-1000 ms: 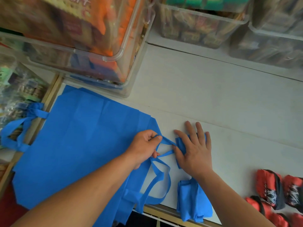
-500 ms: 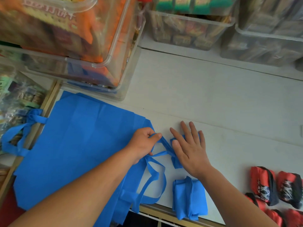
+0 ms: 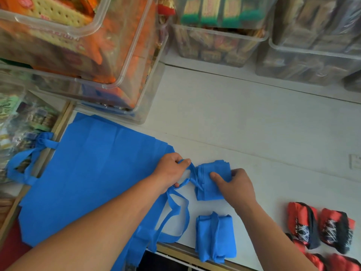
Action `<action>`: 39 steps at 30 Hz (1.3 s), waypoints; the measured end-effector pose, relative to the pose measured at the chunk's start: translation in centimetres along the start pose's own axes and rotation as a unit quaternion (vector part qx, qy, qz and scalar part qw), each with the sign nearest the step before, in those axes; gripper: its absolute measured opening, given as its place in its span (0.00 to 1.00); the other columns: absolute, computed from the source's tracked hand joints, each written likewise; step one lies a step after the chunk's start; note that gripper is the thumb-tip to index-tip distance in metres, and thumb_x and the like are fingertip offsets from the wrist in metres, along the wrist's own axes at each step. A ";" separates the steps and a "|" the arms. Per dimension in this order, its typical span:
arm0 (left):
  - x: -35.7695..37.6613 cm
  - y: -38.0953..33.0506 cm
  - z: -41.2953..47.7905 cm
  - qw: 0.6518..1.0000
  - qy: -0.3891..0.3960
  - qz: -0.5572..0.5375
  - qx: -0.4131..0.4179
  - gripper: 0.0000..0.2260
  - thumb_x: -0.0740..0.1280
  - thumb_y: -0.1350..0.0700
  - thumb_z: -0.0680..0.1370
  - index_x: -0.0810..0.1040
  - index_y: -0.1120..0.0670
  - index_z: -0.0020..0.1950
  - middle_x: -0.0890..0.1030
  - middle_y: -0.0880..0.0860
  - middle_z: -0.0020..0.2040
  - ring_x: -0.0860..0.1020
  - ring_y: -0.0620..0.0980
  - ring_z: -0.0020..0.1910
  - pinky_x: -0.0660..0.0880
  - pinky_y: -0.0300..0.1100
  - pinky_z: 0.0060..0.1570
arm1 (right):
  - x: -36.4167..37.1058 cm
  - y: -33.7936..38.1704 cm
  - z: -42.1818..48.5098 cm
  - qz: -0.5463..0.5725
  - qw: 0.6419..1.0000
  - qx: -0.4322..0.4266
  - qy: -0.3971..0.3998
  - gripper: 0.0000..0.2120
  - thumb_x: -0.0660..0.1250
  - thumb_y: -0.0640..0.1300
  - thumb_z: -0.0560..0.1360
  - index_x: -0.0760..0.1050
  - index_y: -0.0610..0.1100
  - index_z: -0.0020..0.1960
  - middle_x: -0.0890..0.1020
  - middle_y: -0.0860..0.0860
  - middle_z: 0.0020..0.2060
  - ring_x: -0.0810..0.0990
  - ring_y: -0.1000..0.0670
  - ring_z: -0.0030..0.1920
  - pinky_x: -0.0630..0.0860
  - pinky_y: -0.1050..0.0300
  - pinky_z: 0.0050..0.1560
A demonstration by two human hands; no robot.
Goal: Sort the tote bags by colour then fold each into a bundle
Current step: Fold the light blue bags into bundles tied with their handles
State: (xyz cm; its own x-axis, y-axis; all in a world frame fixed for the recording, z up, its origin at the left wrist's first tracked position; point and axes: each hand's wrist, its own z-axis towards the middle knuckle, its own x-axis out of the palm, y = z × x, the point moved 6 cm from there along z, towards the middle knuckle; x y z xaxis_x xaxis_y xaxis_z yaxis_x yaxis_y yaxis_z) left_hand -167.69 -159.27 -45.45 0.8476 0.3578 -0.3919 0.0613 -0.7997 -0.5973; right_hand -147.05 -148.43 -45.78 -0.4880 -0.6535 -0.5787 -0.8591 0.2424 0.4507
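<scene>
Blue half-made bundle (image 3: 214,182): lay on the white surface (image 3: 263,133) towards its front, just right of the flat pile, folded small with its strap trailing left.
Right hand (image 3: 237,187): curled round the bundle's right edge with the thumb pressed on top, probably to stop the folds springing open.
Left hand (image 3: 171,171): pinched the strap (image 3: 193,171) between thumb and forefinger and held it taut, likely ready to wrap or tie it round the folds.
Flat blue totes (image 3: 93,177): lay spread on the left, handles hanging over the edges, seemingly waiting their turn.
Finished blue bundle (image 3: 214,237): sat at the front edge, near the one being worked, placed with its own colour.
Red bundles (image 3: 301,223): were grouped well apart at the right, marking a separate colour group.
Clear bins (image 3: 88,55): were stacked at the back, holding packaged snacks.
</scene>
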 end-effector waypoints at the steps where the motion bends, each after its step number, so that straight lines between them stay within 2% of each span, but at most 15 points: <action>1: 0.2 0.0 -0.1 1.000 0.000 -0.001 -0.001 0.14 0.69 0.48 0.81 0.72 0.56 0.42 0.67 0.51 0.32 0.69 0.49 0.27 0.74 0.39 0.24 | 0.4 0.1 0.1 0.035 0.999 0.011 0.024 0.28 0.75 0.62 0.72 0.74 0.41 0.58 0.82 0.50 0.48 0.82 0.49 0.46 0.79 0.51 0.43; 4: 0.2 0.1 -0.3 1.000 -0.004 -0.005 -0.007 0.14 0.70 0.49 0.81 0.72 0.56 0.42 0.66 0.50 0.32 0.69 0.48 0.27 0.80 0.45 0.28 | 0.0 0.8 -0.3 0.131 0.989 -0.011 0.068 0.17 0.76 0.53 0.75 0.76 0.43 0.53 0.81 0.50 0.45 0.80 0.52 0.43 0.74 0.59 0.36; 7: 0.0 0.0 -0.8 0.998 0.013 -0.039 -0.037 0.15 0.70 0.48 0.80 0.72 0.55 0.41 0.66 0.50 0.32 0.70 0.46 0.22 0.81 0.52 0.34 | -2.4 2.1 -1.8 0.176 0.971 -0.144 0.078 0.11 0.76 0.46 0.75 0.75 0.48 0.52 0.83 0.52 0.45 0.82 0.50 0.44 0.77 0.59 0.40; 10: 0.7 -1.4 -2.5 0.995 0.074 -0.034 -0.051 0.13 0.71 0.46 0.80 0.75 0.53 0.42 0.67 0.51 0.31 0.68 0.47 0.21 0.76 0.45 0.32 | -5.9 4.6 -5.0 0.076 0.933 -0.347 0.060 0.14 0.77 0.44 0.73 0.74 0.53 0.51 0.81 0.58 0.42 0.79 0.53 0.41 0.74 0.64 0.40; 12: 1.4 -3.3 -4.2 0.991 0.116 -0.054 -0.043 0.12 0.71 0.47 0.80 0.76 0.54 0.43 0.69 0.53 0.32 0.71 0.47 0.23 0.77 0.44 0.31 | -7.8 5.9 -7.8 -0.059 0.868 -0.493 0.009 0.14 0.75 0.50 0.73 0.73 0.55 0.53 0.79 0.61 0.44 0.76 0.55 0.43 0.72 0.64 0.39; 14: 1.8 -5.7 -6.3 0.981 0.155 -0.109 -0.034 0.11 0.72 0.48 0.80 0.78 0.55 0.45 0.75 0.56 0.39 0.78 0.50 0.31 0.80 0.47 0.33 | -9.1 6.3 -9.8 -0.152 0.804 -0.573 -0.031 0.11 0.70 0.53 0.74 0.74 0.54 0.54 0.78 0.60 0.46 0.76 0.53 0.43 0.71 0.61 0.36; 15: 2.0 -7.1 -7.4 0.977 0.171 -0.127 -0.027 0.11 0.72 0.48 0.80 0.79 0.56 0.46 0.78 0.58 0.44 0.81 0.51 0.37 0.82 0.49 0.36 | -9.8 6.3 -10.4 -0.167 0.792 -0.585 -0.046 0.10 0.68 0.53 0.74 0.74 0.54 0.54 0.78 0.59 0.46 0.75 0.52 0.42 0.71 0.60 0.35; 18: 2.6 -10.4 -10.9 0.978 0.187 -0.091 0.016 0.12 0.70 0.47 0.81 0.81 0.57 0.51 0.84 0.58 0.50 0.84 0.53 0.48 0.84 0.57 0.49 | -11.7 6.5 -11.3 -0.166 0.790 -0.585 -0.070 0.13 0.73 0.51 0.72 0.77 0.53 0.55 0.78 0.55 0.44 0.77 0.49 0.41 0.74 0.55 0.32; 22: 3.3 -13.0 -15.7 0.975 0.206 -0.051 0.067 0.18 0.66 0.40 0.81 0.82 0.52 0.58 0.86 0.54 0.55 0.84 0.54 0.57 0.80 0.53 0.63 | -13.8 6.7 -12.4 -0.143 0.811 -0.561 -0.083 0.24 0.82 0.46 0.66 0.76 0.56 0.57 0.77 0.55 0.42 0.78 0.49 0.41 0.76 0.52 0.31; 24: 3.4 -13.3 -17.8 0.969 0.227 -0.055 0.085 0.18 0.70 0.37 0.78 0.83 0.48 0.60 0.85 0.53 0.57 0.83 0.51 0.56 0.76 0.49 0.66 | -14.7 6.5 -12.8 -0.118 0.818 -0.557 -0.081 0.20 0.81 0.46 0.66 0.79 0.55 0.55 0.76 0.56 0.42 0.77 0.51 0.41 0.76 0.52 0.31; 27: 3.8 -12.5 -19.5 0.973 0.197 -0.070 0.096 0.13 0.77 0.46 0.75 0.82 0.45 0.58 0.86 0.53 0.52 0.81 0.45 0.48 0.74 0.46 0.64 | -15.1 5.7 -13.6 -0.062 0.810 -0.580 -0.064 0.14 0.81 0.46 0.69 0.81 0.49 0.51 0.79 0.56 0.44 0.78 0.52 0.42 0.77 0.53 0.37; 29: 4.4 -11.9 -20.3 0.972 0.182 -0.113 0.101 0.15 0.78 0.49 0.74 0.82 0.44 0.59 0.87 0.50 0.51 0.83 0.45 0.52 0.75 0.44 0.64 | -15.4 5.0 -14.0 -0.010 0.814 -0.579 -0.051 0.13 0.82 0.42 0.68 0.82 0.46 0.51 0.82 0.54 0.49 0.82 0.52 0.48 0.79 0.56 0.46; 31: 4.6 -11.6 -20.7 0.964 0.166 -0.172 0.114 0.14 0.77 0.49 0.75 0.83 0.46 0.59 0.86 0.48 0.54 0.83 0.46 0.54 0.76 0.46 0.63 | -15.8 4.2 -14.4 0.036 0.842 -0.537 -0.033 0.15 0.81 0.36 0.68 0.82 0.46 0.52 0.84 0.56 0.55 0.83 0.55 0.53 0.80 0.60 0.50; 35: 4.0 -10.4 -20.0 0.949 0.126 -0.280 0.076 0.08 0.71 0.51 0.81 0.84 0.55 0.53 0.84 0.51 0.47 0.82 0.45 0.47 0.80 0.49 0.57 | -15.2 3.8 -15.1 0.047 0.879 -0.474 0.007 0.17 0.79 0.37 0.71 0.80 0.51 0.54 0.83 0.65 0.45 0.83 0.58 0.44 0.75 0.69 0.41; 39: 2.0 -8.7 -18.1 0.944 0.075 -0.318 0.041 0.07 0.65 0.53 0.84 0.78 0.56 0.51 0.82 0.52 0.41 0.79 0.47 0.35 0.74 0.42 0.39 | -16.1 4.2 -14.9 0.148 0.910 -0.384 0.053 0.13 0.78 0.35 0.71 0.79 0.49 0.49 0.84 0.57 0.41 0.81 0.54 0.38 0.75 0.66 0.37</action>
State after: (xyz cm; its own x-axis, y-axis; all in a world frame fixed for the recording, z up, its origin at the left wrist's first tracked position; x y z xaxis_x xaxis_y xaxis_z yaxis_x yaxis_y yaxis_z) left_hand -157.03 -160.33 -28.35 0.7185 0.6759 0.1640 0.5475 -0.4041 -0.7327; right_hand -140.53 -147.61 -24.42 -0.6284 -0.7159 -0.3043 -0.3118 -0.1265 0.9417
